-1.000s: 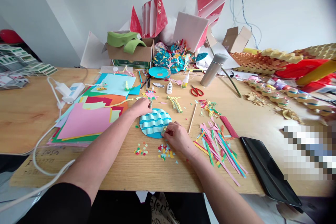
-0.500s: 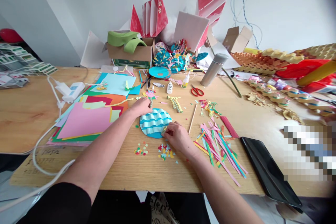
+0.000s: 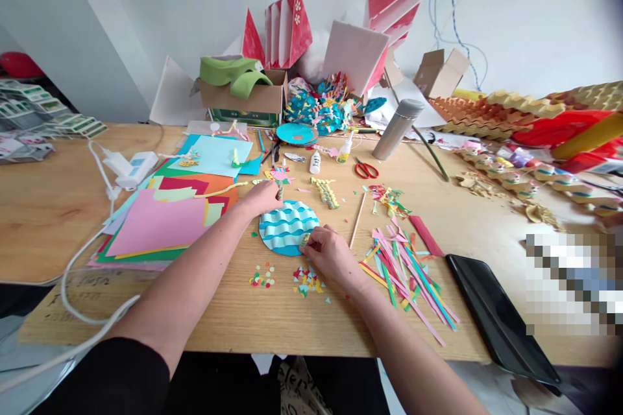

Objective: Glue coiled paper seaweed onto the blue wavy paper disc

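Note:
A round blue paper disc (image 3: pixel 287 225) with wavy light-blue strips lies on the wooden table (image 3: pixel 272 318) in front of me. My left hand (image 3: pixel 260 198) rests at the disc's upper left edge, fingers curled against a small upright paper piece. My right hand (image 3: pixel 328 253) is at the disc's lower right edge, fingertips pinched on a small pale paper piece (image 3: pixel 304 241) that sits on the disc. Small confetti scraps (image 3: pixel 307 282) lie just below the disc.
A stack of coloured paper sheets (image 3: pixel 160 220) lies left. Cut paper strips (image 3: pixel 409 269), a wooden stick (image 3: pixel 357 219) and a black tray (image 3: pixel 501 318) are right. Red scissors (image 3: pixel 365 170), glue bottles (image 3: pixel 314 163), a grey flask (image 3: pixel 396 128), a cardboard box (image 3: pixel 243 94) and a glue gun (image 3: pixel 131 168) stand behind.

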The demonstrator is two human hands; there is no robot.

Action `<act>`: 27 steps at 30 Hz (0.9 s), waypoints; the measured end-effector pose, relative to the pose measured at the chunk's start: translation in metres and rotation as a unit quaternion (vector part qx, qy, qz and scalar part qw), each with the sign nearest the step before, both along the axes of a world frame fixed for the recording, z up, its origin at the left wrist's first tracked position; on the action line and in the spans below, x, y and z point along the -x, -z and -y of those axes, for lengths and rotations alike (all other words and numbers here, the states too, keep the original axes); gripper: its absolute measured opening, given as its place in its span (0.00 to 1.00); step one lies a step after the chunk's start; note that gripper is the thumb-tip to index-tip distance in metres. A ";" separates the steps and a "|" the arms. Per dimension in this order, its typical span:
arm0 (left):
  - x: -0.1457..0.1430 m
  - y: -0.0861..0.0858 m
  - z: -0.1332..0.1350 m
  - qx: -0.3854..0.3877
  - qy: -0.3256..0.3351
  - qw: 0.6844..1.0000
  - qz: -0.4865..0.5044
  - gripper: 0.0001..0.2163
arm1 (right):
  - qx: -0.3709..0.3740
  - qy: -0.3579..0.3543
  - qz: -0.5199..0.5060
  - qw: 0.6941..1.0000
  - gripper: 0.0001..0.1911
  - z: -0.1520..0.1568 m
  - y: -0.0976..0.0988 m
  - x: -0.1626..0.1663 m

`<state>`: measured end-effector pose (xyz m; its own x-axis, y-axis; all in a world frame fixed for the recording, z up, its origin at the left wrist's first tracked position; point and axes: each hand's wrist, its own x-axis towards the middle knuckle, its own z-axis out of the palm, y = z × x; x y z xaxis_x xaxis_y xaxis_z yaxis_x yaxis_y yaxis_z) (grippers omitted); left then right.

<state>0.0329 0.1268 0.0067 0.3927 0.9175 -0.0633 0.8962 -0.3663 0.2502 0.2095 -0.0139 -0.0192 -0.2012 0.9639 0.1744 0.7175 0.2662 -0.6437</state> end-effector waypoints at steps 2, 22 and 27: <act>0.000 0.000 0.000 0.000 -0.001 1.000 0.000 0.04 | 0.001 0.000 -0.001 1.000 0.12 0.000 0.000 0.000; 0.000 0.001 0.001 -0.007 0.000 1.000 0.000 0.05 | 0.009 0.009 0.009 1.000 0.11 -0.001 0.000 0.001; 0.000 0.002 0.000 -0.009 -0.001 1.000 0.001 0.05 | 0.013 0.013 0.012 1.000 0.10 -0.001 0.001 0.000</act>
